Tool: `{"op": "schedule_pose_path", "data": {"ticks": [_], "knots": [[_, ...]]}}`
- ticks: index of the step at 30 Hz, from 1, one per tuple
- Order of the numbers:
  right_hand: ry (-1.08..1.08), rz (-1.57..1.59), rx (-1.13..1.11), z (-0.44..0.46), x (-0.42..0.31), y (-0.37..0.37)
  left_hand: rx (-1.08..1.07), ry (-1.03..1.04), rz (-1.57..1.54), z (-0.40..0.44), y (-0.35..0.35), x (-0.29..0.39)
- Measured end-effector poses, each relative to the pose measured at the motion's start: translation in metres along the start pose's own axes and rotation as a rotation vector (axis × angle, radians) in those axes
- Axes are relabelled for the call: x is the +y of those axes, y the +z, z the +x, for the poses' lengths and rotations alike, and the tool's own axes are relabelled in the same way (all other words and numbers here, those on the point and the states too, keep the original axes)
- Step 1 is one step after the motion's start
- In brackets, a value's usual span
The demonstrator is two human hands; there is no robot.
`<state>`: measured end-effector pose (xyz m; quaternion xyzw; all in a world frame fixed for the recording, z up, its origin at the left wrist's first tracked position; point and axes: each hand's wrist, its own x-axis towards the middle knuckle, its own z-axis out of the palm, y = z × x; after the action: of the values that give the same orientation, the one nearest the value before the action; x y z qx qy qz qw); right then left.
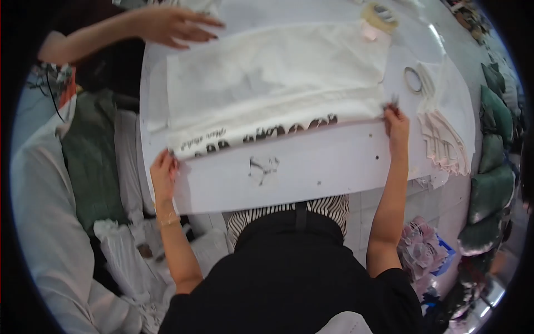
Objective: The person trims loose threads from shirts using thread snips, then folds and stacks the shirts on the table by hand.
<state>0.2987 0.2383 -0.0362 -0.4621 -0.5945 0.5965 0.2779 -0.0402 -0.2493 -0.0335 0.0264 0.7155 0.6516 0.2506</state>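
A broad piece of white cloth (222, 83) lies across the white table (334, 161). Along its near edge runs a turned strip with dark printed lettering and shapes. My left hand (164, 173) pinches the strip's left corner, fingers closed on it. At the right end, my right hand (396, 123) is closed on the cloth's other near corner. Something small and dark sticks up from those right fingers, too blurred to name. Between my arms, a small clear piece with dark marks (263, 169) lies on the table.
Another person's hand (178, 26) reaches over the far left of the cloth. Tape rolls (413, 79) and pleated pale fabric (445, 142) lie at the right. Green bundles (492, 189) line the floor beyond; a blue crate (445, 256) stands below the table.
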Motion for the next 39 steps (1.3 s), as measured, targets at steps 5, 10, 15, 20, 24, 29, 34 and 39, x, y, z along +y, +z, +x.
{"op": "schedule_pose_path", "data": {"ticks": [5, 10, 15, 20, 24, 29, 34, 39], "knots": [[0.038, -0.133, -0.482, -0.046, -0.058, -0.009, -0.013, 0.009, 0.013, -0.003, -0.066, 0.010], [-0.523, -0.671, 0.270, -0.015, -0.002, -0.003, 0.482, 0.441, 0.643, 0.001, -0.004, 0.060], [-0.615, -0.579, 0.365, -0.041, -0.037, -0.031, -0.329, 0.540, 0.228, -0.052, 0.236, 0.098], [-0.526, -0.466, 1.121, -0.033, -0.080, -0.221, -1.067, 0.187, 0.065, -0.064, 0.465, 0.092], [0.090, -0.364, 1.008, 0.035, -0.003, -0.406, -1.109, -0.079, 0.294, -0.027, 0.630, 0.032], [0.263, 0.001, 0.707, 0.062, 0.028, -0.430, -0.979, -0.406, 0.091, -0.034, 0.698, 0.038], [0.122, 0.399, 0.389, 0.075, 0.015, -0.420, -1.200, -0.343, 0.245, -0.034, 0.709, 0.054], [0.217, 0.358, 0.250, 0.070, -0.006, -0.408, -1.258, -0.323, 0.088, -0.058, 0.695, 0.069]]}}
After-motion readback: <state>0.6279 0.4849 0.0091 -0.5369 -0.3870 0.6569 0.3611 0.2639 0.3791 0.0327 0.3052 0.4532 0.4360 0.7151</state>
